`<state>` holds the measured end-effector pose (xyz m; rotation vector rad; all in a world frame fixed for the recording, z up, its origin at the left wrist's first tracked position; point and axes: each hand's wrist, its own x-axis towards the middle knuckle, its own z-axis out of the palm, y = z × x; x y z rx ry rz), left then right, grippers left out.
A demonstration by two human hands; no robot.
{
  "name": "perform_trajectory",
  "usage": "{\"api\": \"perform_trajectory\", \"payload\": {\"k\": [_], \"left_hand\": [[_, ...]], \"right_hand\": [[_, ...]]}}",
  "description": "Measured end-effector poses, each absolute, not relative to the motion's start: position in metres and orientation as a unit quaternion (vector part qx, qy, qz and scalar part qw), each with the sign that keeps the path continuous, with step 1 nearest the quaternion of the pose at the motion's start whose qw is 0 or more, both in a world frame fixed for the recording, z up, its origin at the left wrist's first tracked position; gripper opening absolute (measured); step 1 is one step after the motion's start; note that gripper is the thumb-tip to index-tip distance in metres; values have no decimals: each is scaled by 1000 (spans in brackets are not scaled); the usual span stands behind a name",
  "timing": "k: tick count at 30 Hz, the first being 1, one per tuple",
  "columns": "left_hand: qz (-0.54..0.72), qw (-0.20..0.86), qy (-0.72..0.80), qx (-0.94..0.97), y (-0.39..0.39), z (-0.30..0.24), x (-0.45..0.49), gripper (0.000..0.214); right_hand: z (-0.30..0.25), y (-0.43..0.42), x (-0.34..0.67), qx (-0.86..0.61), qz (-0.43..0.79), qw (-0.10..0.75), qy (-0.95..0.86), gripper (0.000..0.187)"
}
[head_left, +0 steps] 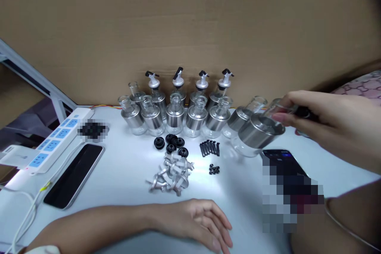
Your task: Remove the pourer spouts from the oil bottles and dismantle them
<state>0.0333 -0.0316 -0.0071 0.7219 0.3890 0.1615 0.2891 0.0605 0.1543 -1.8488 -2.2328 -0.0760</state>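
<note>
My right hand [315, 117] grips the neck of a glass bottle [260, 131] with a brushed metal band. The bottle tilts, its base low over the table or touching it; I cannot tell which. My left hand [205, 222] rests on the table near its front edge, holding nothing, fingers loosely stretched. Ahead of it lies a heap of silver pourer spouts [174, 174], with black ribbed stoppers [171, 143] behind. To their right are a row of small black levers [210, 148] and tiny black rings [214, 169].
Several uncapped bottles [151, 119] stand in a row, with pourer-topped bottles [224, 83] behind them against a cardboard wall [178, 20]. At left lie a power strip [56, 141], a phone [74, 176] and cables. Another phone [285, 166] lies at right, partly pixelated.
</note>
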Motion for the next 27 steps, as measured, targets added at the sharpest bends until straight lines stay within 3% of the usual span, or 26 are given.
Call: {"api": "perform_trajectory", "payload": {"k": [5,7,14,22,27], "left_hand": [[77,918,203,333,-31,-6,36,59],[79,918,211,327,-31,-7,37,58],[92,919,201,325,-31,-4,38,55],[94,919,209,321,-31,-6,40,56],[95,919,213,318,-31,-5,41,58]], "right_hand": [[157,71,281,-702,46,16,-711,23],[155,75,279,-708,52,2,-705,17],[139,94,291,-656,21,35,-754,11],[121,105,294,-571,-39,156,-805,20],[126,105,293,-586,-14,145,-797,14]]}}
